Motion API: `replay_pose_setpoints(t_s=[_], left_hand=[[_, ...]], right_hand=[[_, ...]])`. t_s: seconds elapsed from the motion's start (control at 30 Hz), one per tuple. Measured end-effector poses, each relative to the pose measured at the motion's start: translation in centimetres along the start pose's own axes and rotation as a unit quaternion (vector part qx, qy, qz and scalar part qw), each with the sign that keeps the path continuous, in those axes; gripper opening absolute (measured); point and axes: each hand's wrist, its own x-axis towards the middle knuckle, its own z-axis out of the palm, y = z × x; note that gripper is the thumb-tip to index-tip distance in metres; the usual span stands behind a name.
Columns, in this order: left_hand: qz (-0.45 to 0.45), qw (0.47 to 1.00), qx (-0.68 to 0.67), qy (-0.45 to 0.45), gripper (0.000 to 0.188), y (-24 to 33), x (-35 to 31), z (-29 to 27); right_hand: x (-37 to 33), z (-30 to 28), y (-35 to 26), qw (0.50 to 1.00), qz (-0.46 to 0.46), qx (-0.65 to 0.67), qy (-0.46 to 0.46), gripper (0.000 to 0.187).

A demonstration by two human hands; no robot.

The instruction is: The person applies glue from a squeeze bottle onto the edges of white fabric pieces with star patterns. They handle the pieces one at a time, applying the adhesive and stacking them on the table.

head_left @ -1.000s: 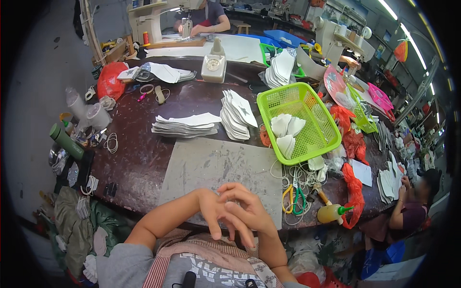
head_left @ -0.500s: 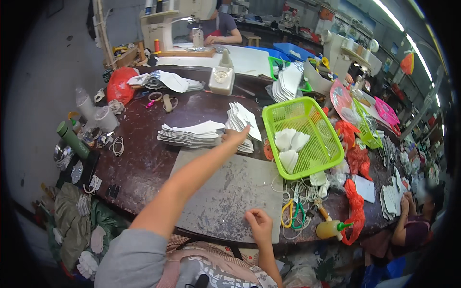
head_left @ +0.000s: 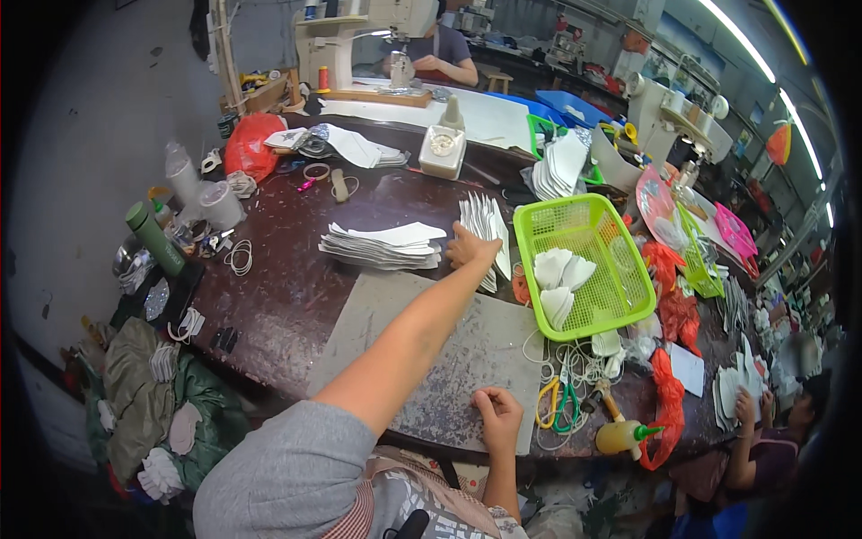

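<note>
My left hand (head_left: pixel 473 247) reaches across the table, its fingers closed around the near left side of a stack of white cut pieces (head_left: pixel 491 232); some fingertips are hidden. The pieces stand on edge, fanned a little. Left of them lies a second, flatter pile of white cut pieces (head_left: pixel 382 244). My right hand (head_left: pixel 499 420) rests over the near part of a worn grey board (head_left: pixel 422 359). Its fingers are loosely bent, the thumb apart, and nothing shows in them.
A green basket (head_left: pixel 648 292) holding a few folded white pieces stands right of the stack. Scissors (head_left: pixel 558 404), tangled cord and a glue bottle (head_left: pixel 621 437) lie nearer. A white container (head_left: pixel 443 153) stands behind. Other people work at the far side and at right.
My view has swung left, so the scene sits further right. My left hand has slid from the top of the stack to its side, and the pieces stand more upright.
</note>
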Motion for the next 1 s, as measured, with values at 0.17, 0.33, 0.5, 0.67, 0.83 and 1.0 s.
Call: replay_pose_setpoints(t_s=[0.17, 0.33, 0.5, 0.67, 0.83, 1.0], left_hand=[[0.242, 0.958, -0.035, -0.152, 0.107, 0.0, 2.6, -3.8], [0.25, 0.869, -0.173, -0.39, 0.081, -1.1, -1.4, -14.2], [0.37, 0.835, -0.055, -0.405, 0.094, -13.7, 2.3, -28.9], [0.256, 0.867, -0.023, -0.426, 0.09, -20.4, 2.8, -31.1], [0.558, 0.803, 0.185, -0.093, 0.072, -15.8, -3.9, -29.8], [0.587, 0.74, 0.326, 0.029, 0.065, -18.3, -6.6, -22.6]], right_hand=[[0.1, 0.5, -0.3, 1.0, -0.002, 0.009, -0.014, 0.009], [-0.2, -2.9, 0.4, 0.989, -0.024, 0.141, 0.031, 0.013], [-5.3, -11.3, -2.0, 0.82, -0.081, 0.548, 0.142, 0.056], [-4.4, -16.7, -2.6, 0.612, -0.142, 0.77, 0.109, 0.094], [-2.0, -21.8, 1.0, 0.484, -0.181, 0.838, 0.175, 0.077], [-3.7, -17.1, -2.2, 0.73, -0.156, 0.631, 0.214, 0.058]])
